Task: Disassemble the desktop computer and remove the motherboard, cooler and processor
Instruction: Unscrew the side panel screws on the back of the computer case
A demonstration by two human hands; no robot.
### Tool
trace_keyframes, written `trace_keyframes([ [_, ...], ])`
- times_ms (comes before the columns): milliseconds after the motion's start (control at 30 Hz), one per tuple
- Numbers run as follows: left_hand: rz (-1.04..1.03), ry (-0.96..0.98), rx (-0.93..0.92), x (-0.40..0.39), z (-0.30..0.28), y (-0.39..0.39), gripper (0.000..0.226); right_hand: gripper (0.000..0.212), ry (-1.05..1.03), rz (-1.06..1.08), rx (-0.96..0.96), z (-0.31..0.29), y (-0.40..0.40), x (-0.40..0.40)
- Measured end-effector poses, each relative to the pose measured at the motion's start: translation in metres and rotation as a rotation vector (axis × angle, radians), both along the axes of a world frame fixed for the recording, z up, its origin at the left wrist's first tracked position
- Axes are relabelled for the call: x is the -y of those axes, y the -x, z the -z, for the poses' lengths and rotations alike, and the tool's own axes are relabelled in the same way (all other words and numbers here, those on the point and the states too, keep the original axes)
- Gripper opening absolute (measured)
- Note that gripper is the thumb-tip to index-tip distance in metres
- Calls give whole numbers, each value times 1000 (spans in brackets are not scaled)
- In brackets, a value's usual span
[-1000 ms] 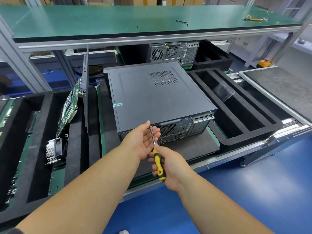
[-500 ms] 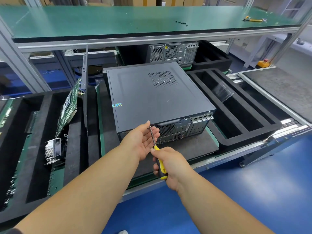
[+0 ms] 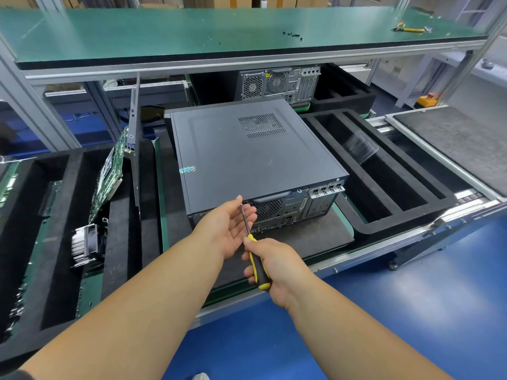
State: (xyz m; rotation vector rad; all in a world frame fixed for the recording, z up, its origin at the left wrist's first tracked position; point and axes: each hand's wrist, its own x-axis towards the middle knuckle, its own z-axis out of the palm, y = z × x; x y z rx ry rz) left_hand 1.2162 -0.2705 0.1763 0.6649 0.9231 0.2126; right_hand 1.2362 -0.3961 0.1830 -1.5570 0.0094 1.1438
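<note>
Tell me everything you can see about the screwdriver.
The screwdriver has a thin bare metal shaft and a yellow and black handle, rubbery-looking. The right hand grips the handle; the shaft points up and away, its tip by the fingers of the open left hand, in front of the rear panel of the computer. Contact with a screw cannot be seen.

We count two grey metal desktop computer cases, one yellow-and-black-handled screwdriver, one green circuit board, one finned silver cooler, and two bare hands.
</note>
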Motion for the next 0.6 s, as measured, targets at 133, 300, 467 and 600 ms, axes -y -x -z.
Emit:
trace_keyframes([
  [133,-19,-19,-5,1,2,-1,25,15,-22,0,-12,-1,2,-1],
  [300,-66,-50,2,6,5,-1,19,18,4,5,-3,-2,1,0],
  [467,-68,-37,5,8,3,0,19,27,-46,76,-151,-4,0,3],
  [600,-69,-4,41,9,1,3,21,14,-65,36,-51,-2,-2,6],
])
